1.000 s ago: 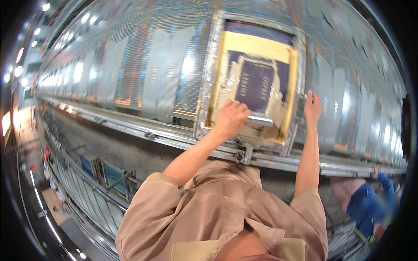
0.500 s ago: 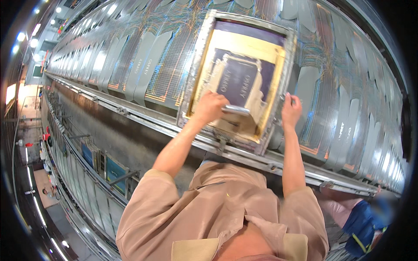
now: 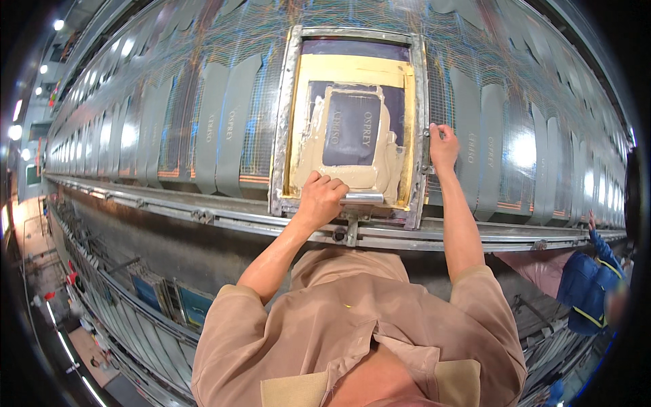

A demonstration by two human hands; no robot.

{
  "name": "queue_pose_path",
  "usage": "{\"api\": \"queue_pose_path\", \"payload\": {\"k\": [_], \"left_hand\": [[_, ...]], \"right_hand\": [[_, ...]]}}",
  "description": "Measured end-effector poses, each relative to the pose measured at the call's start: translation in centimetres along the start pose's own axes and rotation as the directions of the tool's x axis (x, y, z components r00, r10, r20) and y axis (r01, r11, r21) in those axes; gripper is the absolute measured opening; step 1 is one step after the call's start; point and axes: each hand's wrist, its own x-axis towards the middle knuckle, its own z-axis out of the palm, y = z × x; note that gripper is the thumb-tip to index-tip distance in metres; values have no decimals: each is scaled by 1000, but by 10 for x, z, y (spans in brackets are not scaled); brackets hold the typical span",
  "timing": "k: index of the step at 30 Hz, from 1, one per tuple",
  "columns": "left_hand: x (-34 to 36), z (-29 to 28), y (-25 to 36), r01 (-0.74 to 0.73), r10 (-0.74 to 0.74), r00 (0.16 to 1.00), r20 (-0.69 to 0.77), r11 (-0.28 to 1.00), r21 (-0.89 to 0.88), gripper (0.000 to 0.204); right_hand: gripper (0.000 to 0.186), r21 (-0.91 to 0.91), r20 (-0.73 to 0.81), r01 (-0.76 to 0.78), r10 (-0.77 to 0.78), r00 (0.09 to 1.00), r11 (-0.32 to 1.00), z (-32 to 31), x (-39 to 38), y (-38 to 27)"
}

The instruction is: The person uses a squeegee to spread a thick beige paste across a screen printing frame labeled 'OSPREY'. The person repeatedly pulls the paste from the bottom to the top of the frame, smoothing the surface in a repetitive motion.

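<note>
A metal-edged printing screen (image 3: pixel 279 129) lies on the long table in front of me. Beige paste (image 3: pixel 358 178) surrounds the dark rectangle (image 3: pixel 352 129) with lettering in its middle and pools at the near end. My left hand (image 3: pixel 321 201) is closed around one end of a squeegee (image 3: pixel 363 198), whose silvery bar lies across the near end of the screen. My right hand (image 3: pixel 444 148) is closed at the screen's right edge, fingertips by a small bolt; whatever it may grip is hidden.
Grey printed strips (image 3: pixel 215 129) lie in rows along the table on both sides. A metal rail (image 3: pixel 468 237) runs along the near edge. Behind at the left stand racks (image 3: pixel 159 298) with blue screens. At the far right, a person in blue (image 3: pixel 590 285) reaches toward the table.
My left hand has drawn the squeegee toward me, to the screen's near end. The view has turned, so the screen appears straighter and farther left. My right hand stays at the screen's right edge.
</note>
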Motion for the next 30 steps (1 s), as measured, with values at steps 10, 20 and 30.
{"api": "queue_pose_path", "payload": {"k": [10, 20, 30], "left_hand": [[186, -5, -117, -7, 6, 999, -49, 1000, -14, 21], [180, 14, -123, 29, -33, 999, -27, 993, -116, 19], [85, -3, -68, -28, 29, 1000, 10, 995, -97, 13]], "right_hand": [[43, 174, 536, 391, -420, 733, 904, 1, 52, -149], [24, -90, 654, 739, -520, 550, 668, 74, 34, -134], [29, -115, 758, 713, -403, 512, 691, 16, -70, -137]]}}
